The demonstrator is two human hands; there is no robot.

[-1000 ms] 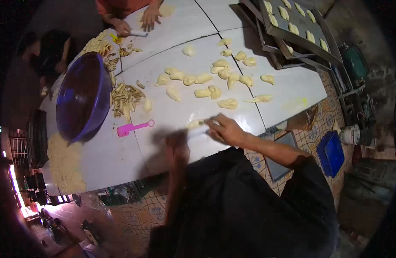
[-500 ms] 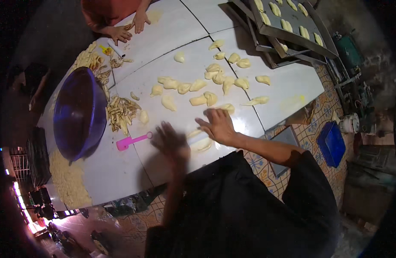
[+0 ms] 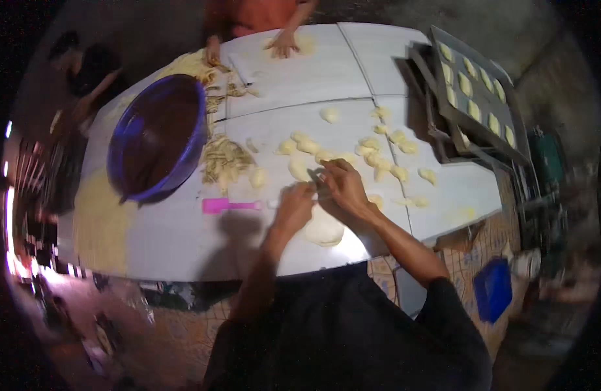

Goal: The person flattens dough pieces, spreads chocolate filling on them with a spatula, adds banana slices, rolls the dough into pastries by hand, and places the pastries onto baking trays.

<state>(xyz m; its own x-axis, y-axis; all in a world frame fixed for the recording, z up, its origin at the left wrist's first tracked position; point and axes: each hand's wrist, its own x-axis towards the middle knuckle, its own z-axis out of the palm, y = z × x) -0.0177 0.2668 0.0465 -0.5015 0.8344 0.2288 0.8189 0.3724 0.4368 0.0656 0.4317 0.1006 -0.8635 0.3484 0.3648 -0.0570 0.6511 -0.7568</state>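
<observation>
We look down on a white table point(image 3: 173, 244), where the wearer's two hands work close together, near the middle. The left hand point(image 3: 295, 207) has its fingers bent inward; the right hand point(image 3: 345, 188) sits just right of it and slightly farther off, fingers curled. We see a small gap between them, but blur keeps us from telling whether the fingertips pinch anything.

Flat dough sheet point(image 3: 323, 231): lies on the table just on the near side of the hands, pale and rounded. A white object point(image 3: 272, 204), mostly hidden, shows just left of the left hand. Beside it, farther left, we note a pink tool point(image 3: 216, 206), broad head pointing left.

Dough lumps point(image 3: 306, 144) lie on the far side of the hands; another cluster point(image 3: 372, 156) spreads to the right. To the left we find a heap of brownish strips point(image 3: 223, 163), then a large purple basin point(image 3: 195, 153).

Across the table, a co-worker in orange-red rests one hand point(image 3: 284, 45) on the surface. Far right, we make out a metal tray point(image 3: 488, 137) bearing pale dough pieces, tilted in our view. A blue crate point(image 3: 493, 290) stands on the patterned floor at near right.
</observation>
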